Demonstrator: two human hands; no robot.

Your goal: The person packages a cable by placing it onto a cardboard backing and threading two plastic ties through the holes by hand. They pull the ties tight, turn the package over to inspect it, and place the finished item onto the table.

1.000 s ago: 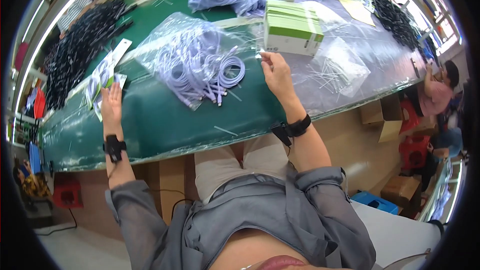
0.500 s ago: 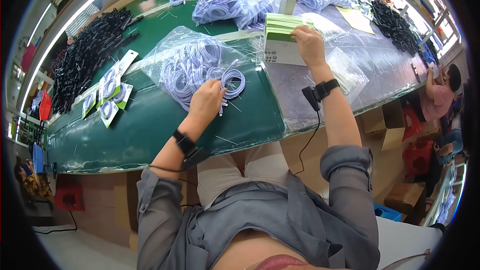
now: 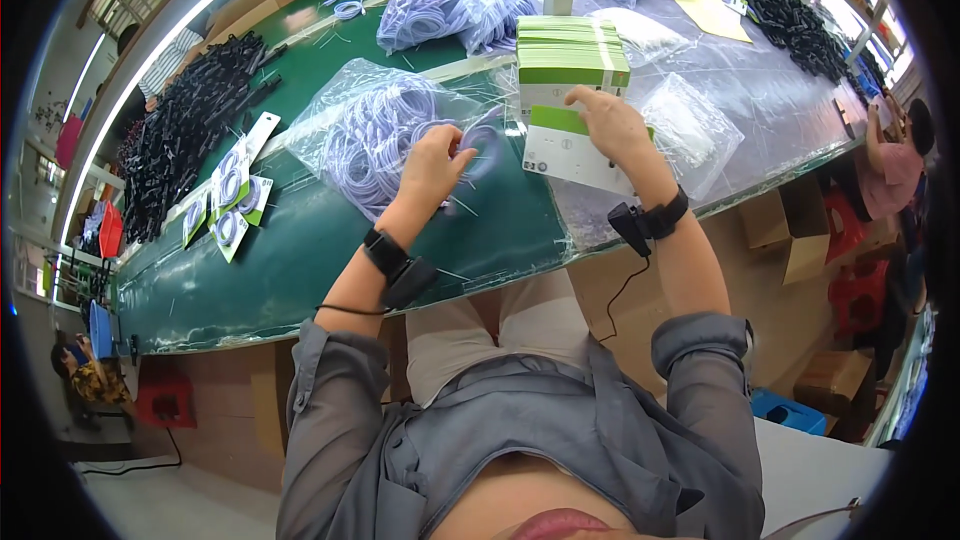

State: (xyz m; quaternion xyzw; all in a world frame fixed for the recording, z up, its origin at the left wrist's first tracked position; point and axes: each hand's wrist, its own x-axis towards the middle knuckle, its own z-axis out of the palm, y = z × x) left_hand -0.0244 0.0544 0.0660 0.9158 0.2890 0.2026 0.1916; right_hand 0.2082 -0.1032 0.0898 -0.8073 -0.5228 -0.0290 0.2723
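Left hand [image 3: 432,166] pinches a light, floppy lilac cable coil [image 3: 487,143], best gripped across its bundled loops, while at three o'clock right hand [image 3: 608,123] apparently presses fingers on a card sleeve [image 3: 575,145].

Open green bench [image 3: 300,270] near left; far side's blocked by the bag of lilac cables [image 3: 375,130], card stack [image 3: 572,65] and black cable heap [image 3: 190,130].

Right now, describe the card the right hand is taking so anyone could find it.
On the green table, find the stack of green-and-white cards near the middle. Just in front lies one flat card under the right hand; unlike the stacked ones, it lies alone, face up.
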